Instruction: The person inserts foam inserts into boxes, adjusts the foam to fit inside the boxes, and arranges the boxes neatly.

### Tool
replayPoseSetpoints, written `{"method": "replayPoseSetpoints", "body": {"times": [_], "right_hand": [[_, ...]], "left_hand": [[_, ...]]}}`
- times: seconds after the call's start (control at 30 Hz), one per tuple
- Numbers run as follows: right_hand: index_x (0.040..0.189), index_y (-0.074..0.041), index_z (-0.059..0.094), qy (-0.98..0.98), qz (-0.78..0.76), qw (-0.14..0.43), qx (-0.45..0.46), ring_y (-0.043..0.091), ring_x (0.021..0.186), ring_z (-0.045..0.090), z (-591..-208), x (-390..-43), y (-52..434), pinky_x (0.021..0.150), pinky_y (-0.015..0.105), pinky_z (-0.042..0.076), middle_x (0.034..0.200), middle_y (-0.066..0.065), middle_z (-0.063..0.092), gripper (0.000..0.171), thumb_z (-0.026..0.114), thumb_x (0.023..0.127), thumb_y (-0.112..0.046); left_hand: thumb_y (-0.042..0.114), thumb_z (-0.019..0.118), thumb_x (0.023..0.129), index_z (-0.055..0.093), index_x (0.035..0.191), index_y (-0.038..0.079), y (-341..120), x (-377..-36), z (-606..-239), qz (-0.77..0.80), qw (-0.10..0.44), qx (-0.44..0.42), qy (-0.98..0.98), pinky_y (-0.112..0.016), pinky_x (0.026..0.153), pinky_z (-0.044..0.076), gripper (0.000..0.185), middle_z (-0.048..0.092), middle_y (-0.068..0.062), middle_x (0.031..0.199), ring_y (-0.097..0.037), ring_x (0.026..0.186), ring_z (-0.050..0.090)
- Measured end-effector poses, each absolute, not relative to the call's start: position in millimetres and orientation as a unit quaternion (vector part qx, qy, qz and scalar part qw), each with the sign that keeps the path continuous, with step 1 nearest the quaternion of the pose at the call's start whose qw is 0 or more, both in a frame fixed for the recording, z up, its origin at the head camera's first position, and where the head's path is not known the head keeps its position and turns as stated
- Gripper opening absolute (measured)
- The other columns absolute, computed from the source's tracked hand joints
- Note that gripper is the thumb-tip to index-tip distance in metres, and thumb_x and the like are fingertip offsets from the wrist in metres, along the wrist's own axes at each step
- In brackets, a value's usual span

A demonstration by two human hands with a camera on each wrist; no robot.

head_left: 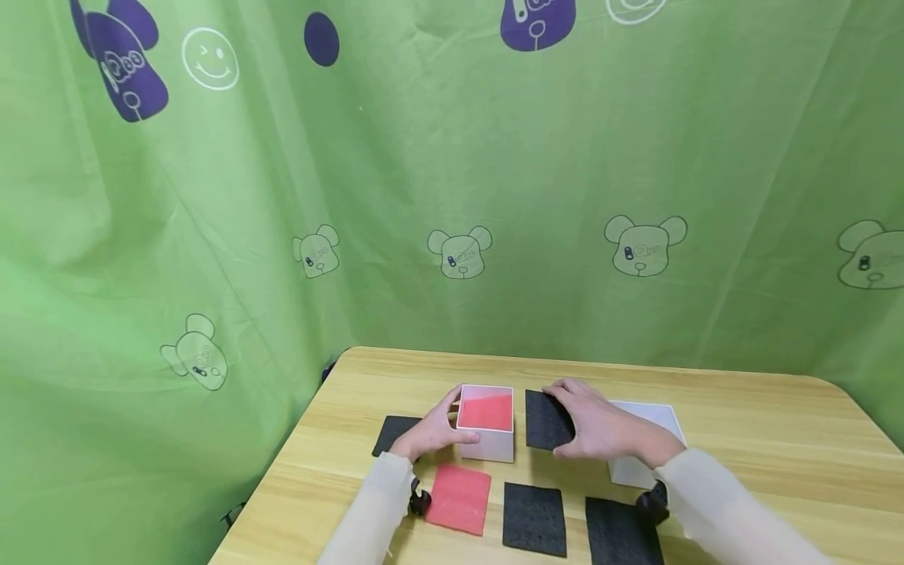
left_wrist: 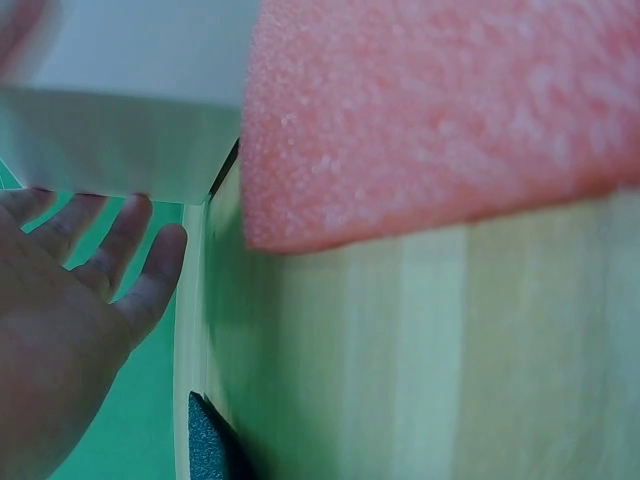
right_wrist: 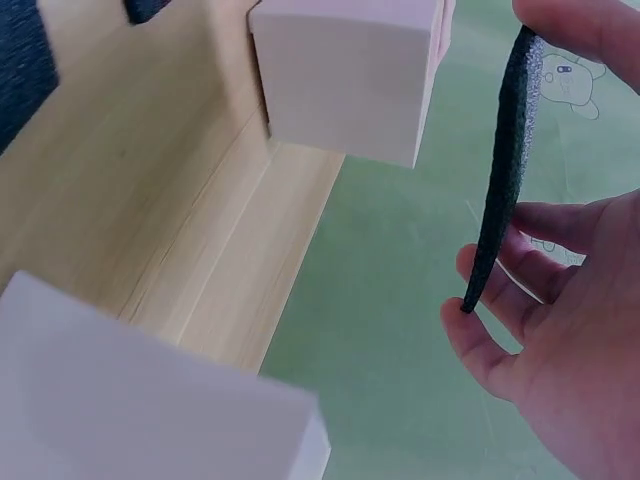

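Note:
A small white box (head_left: 487,446), open at the top, stands near the middle of the table with a red foam sheet (head_left: 487,411) inside. My left hand (head_left: 435,429) holds this box at its left side, thumb along the front wall. In the left wrist view the fingertips (left_wrist: 137,207) meet the box wall (left_wrist: 120,140). My right hand (head_left: 596,424) grips a black foam square (head_left: 547,421) by its edges, just right of the box. Seen edge-on in the right wrist view, the black square (right_wrist: 505,170) is raised and slightly bowed between thumb and fingers.
A red foam square (head_left: 459,500) lies in front of the box. Black foam squares lie beside it (head_left: 534,519), at the front right (head_left: 621,530) and behind the left wrist (head_left: 393,433). A second white box (head_left: 632,472) sits under the right forearm. Green curtain (head_left: 551,306) hangs behind the table.

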State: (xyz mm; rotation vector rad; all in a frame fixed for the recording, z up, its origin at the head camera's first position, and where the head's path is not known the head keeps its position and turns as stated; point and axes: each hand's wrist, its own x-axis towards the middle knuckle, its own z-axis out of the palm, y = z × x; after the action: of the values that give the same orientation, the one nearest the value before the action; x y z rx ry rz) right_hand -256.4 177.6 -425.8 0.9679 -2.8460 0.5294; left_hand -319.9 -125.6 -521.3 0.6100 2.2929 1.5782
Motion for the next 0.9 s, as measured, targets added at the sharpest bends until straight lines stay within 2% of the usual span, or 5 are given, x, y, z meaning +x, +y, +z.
{"method": "replayPoseSetpoints", "body": {"times": [0.4, 0.9], "right_hand": [[0.132, 0.002, 0.046, -0.924, 0.183, 0.05, 0.331, 0.022, 0.101, 0.048, -430, -276, 153, 0.085, 0.042, 0.043, 0.118, 0.01, 0.047, 0.088, 0.08, 0.063, -0.04], [0.131, 0.002, 0.048, -0.924, 0.178, 0.046, 0.336, 0.025, 0.102, 0.048, -438, -297, 123, 0.088, 0.046, 0.041, 0.116, 0.01, 0.049, 0.086, 0.08, 0.061, -0.037]], "left_hand": [[0.019, 0.078, 0.078, 0.007, 0.153, 0.011, -125, -319, -520, 0.545, 0.147, 0.201, 0.8, -0.042, 0.099, 0.039, 0.104, 0.029, -0.008, 0.148, -0.031, 0.125, 0.042], [0.023, 0.079, 0.078, 0.008, 0.153, 0.013, -127, -320, -523, 0.541, 0.148, 0.198, 0.804, -0.041, 0.098, 0.04, 0.104, 0.033, -0.009, 0.147, -0.03, 0.126, 0.042]]}}
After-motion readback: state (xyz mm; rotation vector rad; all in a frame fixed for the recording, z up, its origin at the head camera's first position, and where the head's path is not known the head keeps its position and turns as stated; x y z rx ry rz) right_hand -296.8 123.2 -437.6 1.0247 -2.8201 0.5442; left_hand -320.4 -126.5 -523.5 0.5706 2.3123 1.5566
